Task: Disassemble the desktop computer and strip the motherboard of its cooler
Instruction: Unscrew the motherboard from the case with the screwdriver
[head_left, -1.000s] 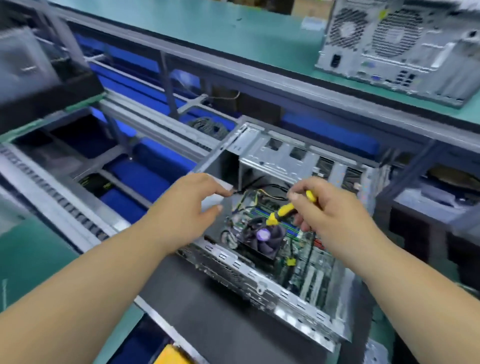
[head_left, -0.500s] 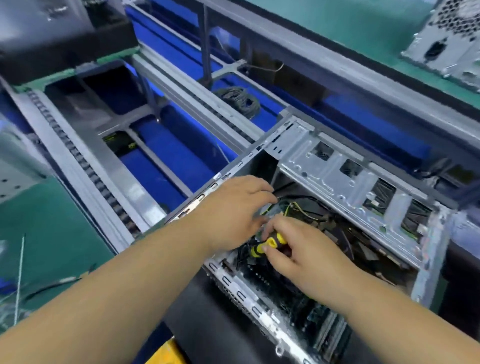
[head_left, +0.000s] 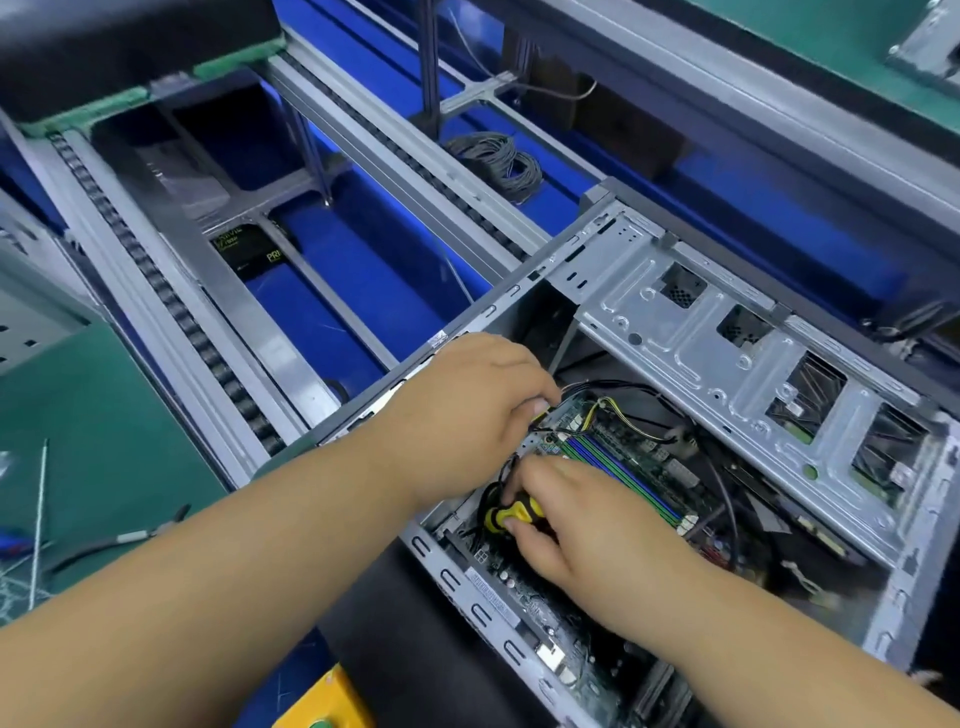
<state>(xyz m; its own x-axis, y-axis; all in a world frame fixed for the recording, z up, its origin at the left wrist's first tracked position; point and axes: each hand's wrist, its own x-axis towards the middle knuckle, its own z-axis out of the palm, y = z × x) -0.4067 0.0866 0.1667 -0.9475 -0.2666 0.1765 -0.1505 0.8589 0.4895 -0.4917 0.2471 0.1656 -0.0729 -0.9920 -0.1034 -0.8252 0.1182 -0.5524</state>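
Both hands reach into the open grey sheet-metal computer case (head_left: 691, 332). The right hand (head_left: 587, 525) grips a yellow-and-black screwdriver (head_left: 511, 514) above the green motherboard (head_left: 623, 467); the left hand (head_left: 478, 410) curls on the board's far corner, its hold unclear.

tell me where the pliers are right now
In the head view the pliers lie at the far left on the green mat, beside the left forearm and well left of the open computer case.
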